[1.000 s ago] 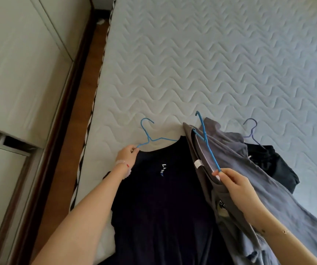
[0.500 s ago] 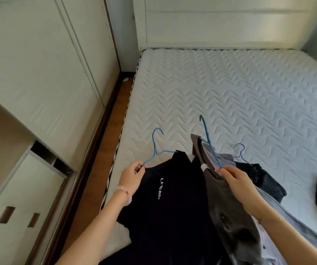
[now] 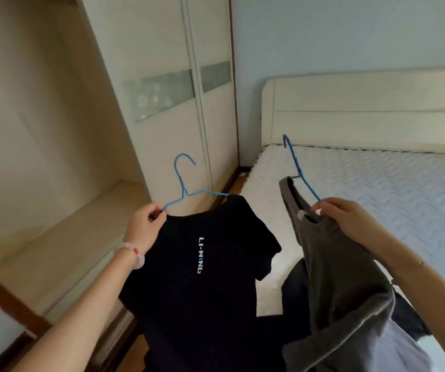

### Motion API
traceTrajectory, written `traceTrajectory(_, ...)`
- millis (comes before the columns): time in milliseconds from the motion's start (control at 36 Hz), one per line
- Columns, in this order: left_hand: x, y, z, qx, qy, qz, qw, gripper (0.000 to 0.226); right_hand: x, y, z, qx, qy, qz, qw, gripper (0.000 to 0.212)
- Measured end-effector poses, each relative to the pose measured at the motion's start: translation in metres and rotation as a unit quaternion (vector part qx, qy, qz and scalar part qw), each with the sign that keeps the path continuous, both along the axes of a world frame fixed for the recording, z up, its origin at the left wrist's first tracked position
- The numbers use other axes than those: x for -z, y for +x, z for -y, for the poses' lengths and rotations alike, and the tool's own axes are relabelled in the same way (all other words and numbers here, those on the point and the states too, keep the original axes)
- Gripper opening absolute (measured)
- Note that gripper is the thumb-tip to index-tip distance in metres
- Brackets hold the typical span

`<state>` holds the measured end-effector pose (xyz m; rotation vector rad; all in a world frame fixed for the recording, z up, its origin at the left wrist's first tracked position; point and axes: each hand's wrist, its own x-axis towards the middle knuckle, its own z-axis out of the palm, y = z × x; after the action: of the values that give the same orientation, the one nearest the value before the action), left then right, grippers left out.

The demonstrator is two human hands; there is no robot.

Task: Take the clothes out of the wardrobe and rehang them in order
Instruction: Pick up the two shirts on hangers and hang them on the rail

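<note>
Cream panels line the open wardrobe (image 3: 55, 162) at the left of the frame, its bare shelf running along the bottom of the compartment, with 2 sliding doors (image 3: 189, 103) carrying frosted glass bands beside it. In front of the shelf, the left hand (image 3: 145, 228), a pale bead bracelet (image 3: 133, 252) at the wrist, is closed in a pinch on the near shoulder of a blue wire hanger (image 3: 186, 189). Its hook rises above and to the right of the fingers, and its far shoulder disappears into the collar of a black T-shirt (image 3: 202, 277). The shirt hangs below and to the right of that grip, white lettering running down its chest, its hem dropping out of the bottom of the frame.

To the right, a second blue hanger (image 3: 300, 170) slants up toward the headboard (image 3: 363, 108) of a bed, its hook standing against the edge of a quilted white mattress (image 3: 390, 197). The right hand (image 3: 347, 218) is clenched on the lower end of this hanger together with the neckline of a grey garment (image 3: 334, 277). The collar stretches up along the wire above and to the left of the fingers; the rest of the cloth falls beneath the wrist and forearm, bunching toward the lower right. More dark fabric (image 3: 296, 291) lies under it on the mattress edge, though what it is cannot be made out. Both garments hang in the air, between the wardrobe and the bed.
</note>
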<state>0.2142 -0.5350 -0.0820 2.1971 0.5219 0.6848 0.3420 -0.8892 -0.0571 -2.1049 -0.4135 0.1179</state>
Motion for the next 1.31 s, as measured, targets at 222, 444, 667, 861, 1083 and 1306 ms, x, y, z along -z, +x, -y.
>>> traceTrajectory(222,-0.057,-0.147,-0.006,-0.157,0.002,0.073,0.985,0.011,-0.045,-0.059,-0.030,-0.142,0.038,0.066,0.987,0.022)
traceTrajectory(444,-0.107,-0.277,-0.016,-0.293,0.047,0.105,0.949,0.014,-0.079,-0.109,-0.094,-0.266,0.078,0.071,0.958,0.026)
traceTrajectory(667,-0.128,-0.350,-0.047,-0.378,0.034,0.159,0.911,0.018,-0.106,-0.141,-0.184,-0.330,0.126,0.054,0.934,0.026)
traceTrajectory(861,-0.122,-0.365,-0.110,-0.398,0.039,0.144,0.905,0.020,-0.095,-0.164,-0.284,-0.342,0.162,0.053,0.924,0.021)
traceTrajectory(1083,-0.112,-0.353,-0.230,-0.339,0.037,0.095,0.935,0.021,-0.091,-0.172,-0.421,-0.335,0.144,0.060,0.929,0.021)
traceTrajectory(1306,-0.127,-0.336,-0.334,-0.258,0.066,0.068,0.961,0.021,-0.116,-0.170,-0.513,-0.307,0.134,0.090,0.938,0.021)
